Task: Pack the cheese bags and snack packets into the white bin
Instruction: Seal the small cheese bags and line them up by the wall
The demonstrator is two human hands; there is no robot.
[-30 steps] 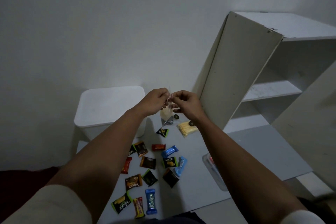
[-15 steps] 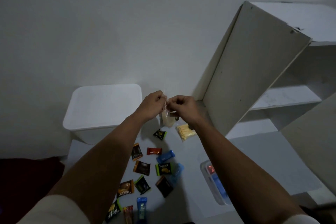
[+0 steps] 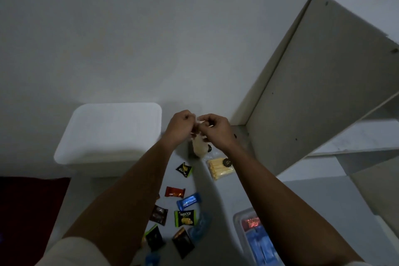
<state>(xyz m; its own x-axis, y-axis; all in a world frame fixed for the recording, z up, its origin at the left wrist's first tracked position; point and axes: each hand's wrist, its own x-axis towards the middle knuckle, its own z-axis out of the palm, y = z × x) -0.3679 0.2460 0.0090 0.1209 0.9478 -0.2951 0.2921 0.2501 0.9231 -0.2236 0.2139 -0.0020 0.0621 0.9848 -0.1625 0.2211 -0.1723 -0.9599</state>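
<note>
Dim plain room in a home, bare white wall (image 3: 151, 28) — white shelf unit (image 3: 323, 84), grey table (image 3: 313, 201)

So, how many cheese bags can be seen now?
2. One cheese bag hangs from both hands, left hand and right hand, which pinch its top. The other cheese bag lies on the table just below it. More may hide behind the arms.

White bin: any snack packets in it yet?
No. The white bin has its lid on, and the snack packets lie scattered on the table.
</note>
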